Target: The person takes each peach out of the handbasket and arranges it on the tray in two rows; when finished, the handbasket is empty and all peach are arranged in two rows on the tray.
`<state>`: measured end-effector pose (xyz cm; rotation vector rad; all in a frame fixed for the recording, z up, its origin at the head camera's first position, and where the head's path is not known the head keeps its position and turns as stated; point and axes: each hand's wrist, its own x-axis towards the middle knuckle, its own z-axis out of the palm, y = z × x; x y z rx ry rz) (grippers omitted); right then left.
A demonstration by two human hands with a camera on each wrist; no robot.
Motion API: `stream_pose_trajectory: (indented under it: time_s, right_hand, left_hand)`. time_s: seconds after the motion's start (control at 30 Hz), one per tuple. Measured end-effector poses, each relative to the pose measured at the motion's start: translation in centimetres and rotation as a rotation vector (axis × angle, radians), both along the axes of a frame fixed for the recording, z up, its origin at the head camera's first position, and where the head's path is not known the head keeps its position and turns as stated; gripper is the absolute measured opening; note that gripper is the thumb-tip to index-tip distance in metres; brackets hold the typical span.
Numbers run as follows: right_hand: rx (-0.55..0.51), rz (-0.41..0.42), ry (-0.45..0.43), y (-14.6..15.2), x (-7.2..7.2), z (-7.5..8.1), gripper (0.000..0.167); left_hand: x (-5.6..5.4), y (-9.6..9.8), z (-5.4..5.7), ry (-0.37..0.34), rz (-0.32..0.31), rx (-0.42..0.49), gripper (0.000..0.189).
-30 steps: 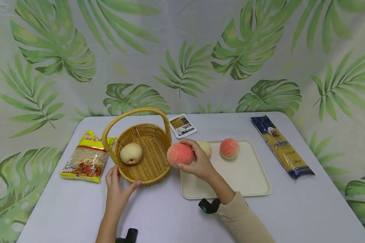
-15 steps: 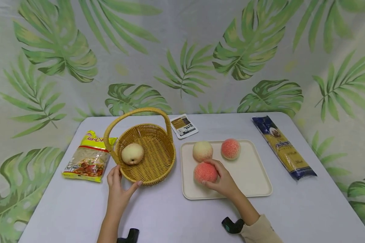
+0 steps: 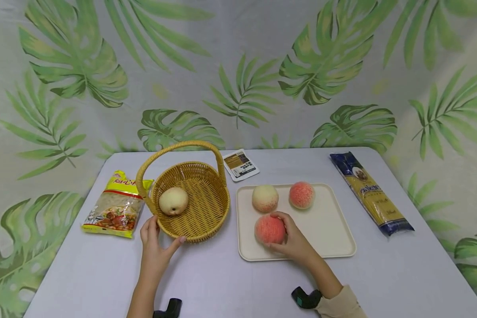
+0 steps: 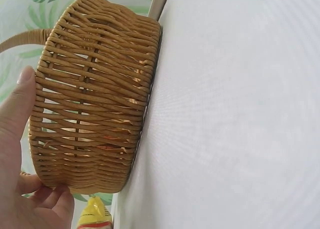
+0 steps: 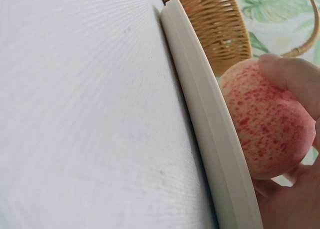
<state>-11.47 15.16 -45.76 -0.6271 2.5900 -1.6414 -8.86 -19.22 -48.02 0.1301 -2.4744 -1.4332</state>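
Observation:
A pink peach (image 3: 269, 229) is in my right hand (image 3: 298, 243), low over the near left part of a cream tray (image 3: 314, 238). The right wrist view shows thumb and fingers around the speckled peach (image 5: 267, 121), just behind the tray's edge. On the same tray are a pale peach (image 3: 265, 198) and another pink peach (image 3: 301, 195). My left hand (image 3: 155, 247) holds the near left side of a round wicker basket (image 3: 198, 216), its thumb at the rim (image 4: 37, 96) and fingertips against the woven wall. One pale peach (image 3: 173, 201) lies inside the basket.
A yellow-topped food bag (image 3: 113, 205) lies left of the basket. Behind, between basket and tray, is a flat white packet (image 3: 240, 165). A long blue-and-yellow pasta pack (image 3: 369, 192) lies to the right of the tray. The basket's tall handle (image 3: 179, 145) arches up.
My right hand has carried the pink peach from beside the basket's right rim, rightward and down to the tray. The left hand keeps its place on the basket.

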Motion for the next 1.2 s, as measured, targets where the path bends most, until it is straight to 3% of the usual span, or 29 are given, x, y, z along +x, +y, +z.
stream_pose_trajectory:
  time_s: [0.2, 0.5, 0.8, 0.87, 1.03, 1.13, 1.2]
  right_hand:
    - [0.001, 0.018, -0.041, 0.1, 0.2, 0.1, 0.071]
    - [0.016, 0.018, -0.021, 0.1, 0.3, 0.1, 0.073]
    - [0.003, 0.034, -0.063, 0.1, 0.7, 1.0, 0.073]
    - [-0.001, 0.031, -0.074, 0.5, 0.5, 0.0, 0.074]
    - [0.017, 0.039, 0.028, 0.7, 0.3, -0.1, 0.072]
    - [0.016, 0.047, 0.103, 0.1, 0.7, 2.3, 0.07]
    - [0.024, 0.052, 0.161, -0.2, 0.6, 2.8, 0.07]
  left_hand:
    - [0.0, 0.0, 0.0, -0.002, -0.002, -0.001, 0.095]
    - [-0.1, 0.0, 0.1, -0.017, 0.002, -0.001, 0.096]
    - [0.0, -0.1, 0.0, -0.016, 0.0, 0.001, 0.095]
    - [0.0, -0.1, 0.0, -0.012, -0.003, 0.003, 0.095]
    - [0.0, -0.1, -0.1, 0.012, -0.007, 0.002, 0.092]
    - [0.0, -0.1, -0.1, 0.016, -0.008, 0.001, 0.091]
    - [0.0, -0.1, -0.1, 0.011, -0.008, 0.002, 0.091]
